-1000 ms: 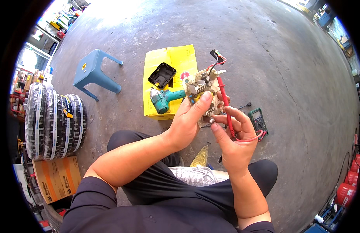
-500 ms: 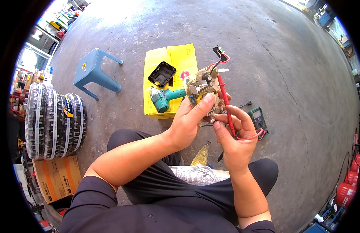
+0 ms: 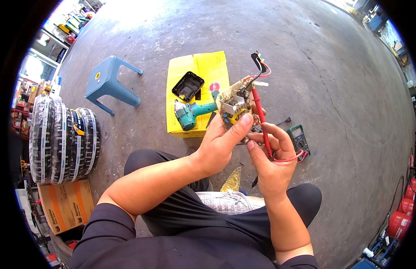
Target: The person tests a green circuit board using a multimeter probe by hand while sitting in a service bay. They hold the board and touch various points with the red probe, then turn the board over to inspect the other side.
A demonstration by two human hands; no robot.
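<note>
In front of me, my left hand [image 3: 217,150] is closed on a circuit board [image 3: 236,102] crowded with parts, its thumb lying across the near edge. Red and black wires run from the board's far end to a small black piece [image 3: 258,62]. A red multimeter probe [image 3: 259,107] rests in my right hand [image 3: 276,167], pointing away from me along the board's right side. Thumb and index finger of that hand pinch close to the board's near corner, around a small part that I cannot make out. The green-cased multimeter [image 3: 299,139] lies on the floor to the right.
A yellow box [image 3: 181,67] carries a teal cordless power tool [image 3: 186,117] and an open black plastic shell [image 3: 188,85]. To the left are a blue stool [image 3: 110,80], wrapped tyres [image 3: 60,139] and a cardboard carton [image 3: 66,204]. Red drums [image 3: 400,224] stand far right.
The circuit board has turned and shifted slightly in my left hand, and its wires with the black piece have swung a little right. My right hand has barely moved.
</note>
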